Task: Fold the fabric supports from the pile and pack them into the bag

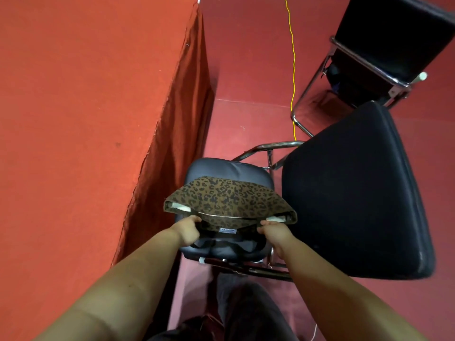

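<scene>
- The left hand (188, 230) and right hand (272, 231) are each gripping the near edge of a leopard-print bag (226, 200), one at each side.
- The bag is hanging just above a small black chair seat (229, 168).
- A red-draped counter (86, 107) is standing to the left.

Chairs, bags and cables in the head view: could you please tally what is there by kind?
Black chairs: 3, one under the bag, one beside it, one farther back
Leopard-print bag: 1, gripped by the left hand and the right hand
Yellow cable: 1
Red-covered table: 1
Total: 6
</scene>
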`<move>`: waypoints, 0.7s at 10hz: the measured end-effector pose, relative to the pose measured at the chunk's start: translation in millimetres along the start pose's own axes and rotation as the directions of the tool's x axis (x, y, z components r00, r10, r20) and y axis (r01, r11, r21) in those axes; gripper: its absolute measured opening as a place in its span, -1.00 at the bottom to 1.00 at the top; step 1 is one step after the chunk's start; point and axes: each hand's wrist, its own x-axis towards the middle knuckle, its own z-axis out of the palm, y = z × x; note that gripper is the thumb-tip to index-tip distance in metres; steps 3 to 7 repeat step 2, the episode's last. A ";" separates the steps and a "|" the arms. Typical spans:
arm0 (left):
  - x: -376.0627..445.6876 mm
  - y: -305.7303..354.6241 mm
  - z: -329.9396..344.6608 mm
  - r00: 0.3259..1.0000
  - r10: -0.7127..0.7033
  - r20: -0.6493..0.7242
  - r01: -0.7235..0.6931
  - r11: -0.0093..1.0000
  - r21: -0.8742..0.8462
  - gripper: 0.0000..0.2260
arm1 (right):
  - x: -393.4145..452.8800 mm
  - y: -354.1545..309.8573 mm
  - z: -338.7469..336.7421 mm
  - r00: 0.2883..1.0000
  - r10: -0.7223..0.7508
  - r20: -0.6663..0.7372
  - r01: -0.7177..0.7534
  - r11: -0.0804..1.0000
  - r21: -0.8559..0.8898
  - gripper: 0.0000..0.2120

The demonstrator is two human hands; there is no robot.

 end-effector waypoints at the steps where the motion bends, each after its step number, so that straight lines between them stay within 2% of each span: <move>1: -1.2 -0.7 -4.9 0.999 0.017 0.029 -0.019 0.996 0.088 -0.58 | -6.1 -9.2 -3.2 0.999 -0.039 0.024 0.041 0.998 -0.052 -0.70; 2: -2.2 1.1 -16.4 1.000 0.015 -0.005 -0.014 0.989 0.145 -0.65 | -15.5 -23.5 -3.2 0.996 -0.080 0.041 0.085 0.986 -0.146 -0.77; 7: -2.2 1.1 -16.4 1.000 0.015 -0.005 -0.014 0.989 0.145 -0.65 | -15.5 -23.5 -3.2 0.996 -0.080 0.041 0.085 0.986 -0.146 -0.77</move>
